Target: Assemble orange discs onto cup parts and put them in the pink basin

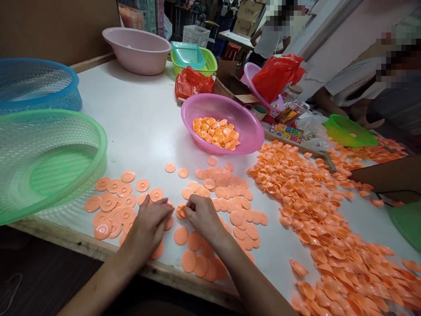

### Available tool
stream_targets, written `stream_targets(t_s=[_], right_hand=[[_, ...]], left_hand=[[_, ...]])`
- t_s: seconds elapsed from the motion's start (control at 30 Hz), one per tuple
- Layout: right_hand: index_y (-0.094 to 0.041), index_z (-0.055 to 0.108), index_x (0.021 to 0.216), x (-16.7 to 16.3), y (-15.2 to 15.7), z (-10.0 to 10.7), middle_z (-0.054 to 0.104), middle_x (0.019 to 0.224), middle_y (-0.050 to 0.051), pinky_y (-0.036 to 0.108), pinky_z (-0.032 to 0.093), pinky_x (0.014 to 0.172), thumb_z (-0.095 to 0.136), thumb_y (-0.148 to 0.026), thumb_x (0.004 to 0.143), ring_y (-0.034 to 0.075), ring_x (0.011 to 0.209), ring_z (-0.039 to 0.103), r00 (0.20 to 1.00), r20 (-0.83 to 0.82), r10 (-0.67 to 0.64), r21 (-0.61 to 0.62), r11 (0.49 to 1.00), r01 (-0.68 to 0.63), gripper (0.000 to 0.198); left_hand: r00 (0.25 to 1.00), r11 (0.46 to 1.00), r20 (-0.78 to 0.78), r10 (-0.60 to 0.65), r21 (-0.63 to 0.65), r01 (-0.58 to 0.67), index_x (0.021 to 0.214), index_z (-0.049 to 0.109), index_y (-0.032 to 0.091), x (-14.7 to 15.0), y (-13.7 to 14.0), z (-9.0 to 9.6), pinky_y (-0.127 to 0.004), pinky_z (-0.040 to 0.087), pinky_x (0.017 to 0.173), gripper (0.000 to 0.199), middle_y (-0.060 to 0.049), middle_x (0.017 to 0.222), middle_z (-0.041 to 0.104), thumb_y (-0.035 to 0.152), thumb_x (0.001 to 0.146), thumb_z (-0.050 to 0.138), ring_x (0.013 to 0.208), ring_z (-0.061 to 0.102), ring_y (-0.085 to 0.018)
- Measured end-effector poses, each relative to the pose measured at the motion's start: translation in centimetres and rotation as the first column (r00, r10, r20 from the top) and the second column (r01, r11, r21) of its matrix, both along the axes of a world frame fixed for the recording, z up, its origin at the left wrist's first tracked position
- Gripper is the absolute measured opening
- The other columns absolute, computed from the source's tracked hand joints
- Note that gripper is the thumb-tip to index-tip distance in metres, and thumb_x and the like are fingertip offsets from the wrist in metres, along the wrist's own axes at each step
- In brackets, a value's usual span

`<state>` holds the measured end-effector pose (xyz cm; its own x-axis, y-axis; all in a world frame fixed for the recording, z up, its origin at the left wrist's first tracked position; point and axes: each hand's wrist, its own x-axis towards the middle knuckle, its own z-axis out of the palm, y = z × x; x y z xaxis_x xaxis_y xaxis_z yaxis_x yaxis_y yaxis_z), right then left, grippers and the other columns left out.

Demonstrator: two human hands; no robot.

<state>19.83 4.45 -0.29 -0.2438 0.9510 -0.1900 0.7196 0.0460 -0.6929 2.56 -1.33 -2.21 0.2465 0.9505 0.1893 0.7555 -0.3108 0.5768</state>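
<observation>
My left hand [148, 221] lies over flat orange plastic discs, its fingers stretched out and apart. Close beside it, my right hand [204, 215] is closed in a pinch on a small orange plastic piece [180, 212], low over the white table. My fingers partly hide that piece. Many discs bear a raised ring, like the loose group [115, 204] left of my left hand. Plainer-looking discs [197, 263] lie around and under my right forearm. A pink-purple basin [223, 103] beyond my hands holds a small heap of orange cup-shaped pieces [215, 133].
A large pile of pointed orange cups [315, 219] spreads along the right. Green [101, 145] and blue [74, 83] baskets stand at left. Farther back are a pale pink basin [138, 57], a red bag [194, 83] and a wooden table edge. Two people are in the background.
</observation>
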Motion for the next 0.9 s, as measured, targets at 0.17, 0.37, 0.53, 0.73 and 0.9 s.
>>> stream_targets(t_s=[0.17, 0.37, 0.53, 0.73, 0.9], right_hand=[[-0.019, 0.051, 0.06, -0.1, 0.1, 0.3, 0.059, 0.057, -0.002, 0.024, 0.027, 0.051, 0.051, -0.003, 0.072, 0.011, 0.053, 0.048, 1.0, 0.007, 0.029, -0.015, 0.999, -0.029, 0.02], [-0.02, 0.048, 0.061, -0.9, -1.2, -0.3, 0.057, 0.057, -0.001, 0.025, 0.026, 0.051, 0.051, -0.007, 0.077, 0.012, 0.053, 0.046, 0.998, 0.064, -0.006, 0.068, 0.998, 0.001, 0.02], [-0.019, 0.053, 0.064, -0.8, -2.0, -1.2, 0.061, 0.06, 0.0, 0.022, 0.037, 0.052, 0.052, -0.009, 0.077, 0.012, 0.055, 0.054, 0.99, -0.124, -0.071, -0.002, 0.997, 0.072, 0.016], [-0.015, 0.062, 0.072, 2.5, 5.0, 5.5, 0.058, 0.057, -0.003, 0.021, 0.045, 0.039, 0.058, -0.024, 0.08, 0.01, 0.043, 0.056, 0.864, -0.463, -0.199, -0.007, 0.975, 0.221, 0.013], [-0.012, 0.069, 0.106, 7.0, 10.5, 10.7, 0.068, 0.071, 0.004, 0.024, 0.052, 0.042, 0.07, -0.032, 0.075, 0.016, 0.056, 0.065, 0.807, -0.514, -0.29, 0.355, 0.785, 0.508, 0.037]], left_hand=[[0.988, 0.946, 0.046, 0.147, -0.299, -0.127, 0.08, 0.07, 0.019, 1.8, 2.9, 1.8, -0.03, 0.041, 0.065, 0.02, -0.003, 0.071, 0.068, 0.026, 0.087, 0.053, 0.07, 0.06, -0.018], [0.968, 0.909, 0.13, 0.216, -0.388, -0.151, 0.064, 0.062, 0.017, 2.6, 2.4, 1.2, -0.024, 0.032, 0.057, 0.027, 0.001, 0.06, 0.06, 0.024, 0.087, 0.048, 0.057, 0.051, -0.012], [0.957, 0.905, 0.19, 0.22, -0.406, -0.127, 0.067, 0.066, 0.018, 2.3, 2.2, 1.0, -0.025, 0.038, 0.057, 0.026, -0.001, 0.063, 0.066, 0.025, 0.086, 0.05, 0.06, 0.057, -0.014], [0.845, 0.882, 0.265, 0.465, -0.216, -0.418, 0.096, 0.073, 0.022, -3.2, 1.4, 0.2, -0.03, 0.051, 0.075, 0.025, -0.003, 0.095, 0.075, 0.037, 0.086, 0.055, 0.087, 0.068, -0.02], [0.956, 0.956, -0.021, 0.293, 0.031, -0.292, 0.104, 0.072, 0.024, -4.3, 0.0, -1.1, -0.043, 0.047, 0.092, 0.026, -0.008, 0.113, 0.067, 0.036, 0.086, 0.059, 0.109, 0.058, -0.027]])
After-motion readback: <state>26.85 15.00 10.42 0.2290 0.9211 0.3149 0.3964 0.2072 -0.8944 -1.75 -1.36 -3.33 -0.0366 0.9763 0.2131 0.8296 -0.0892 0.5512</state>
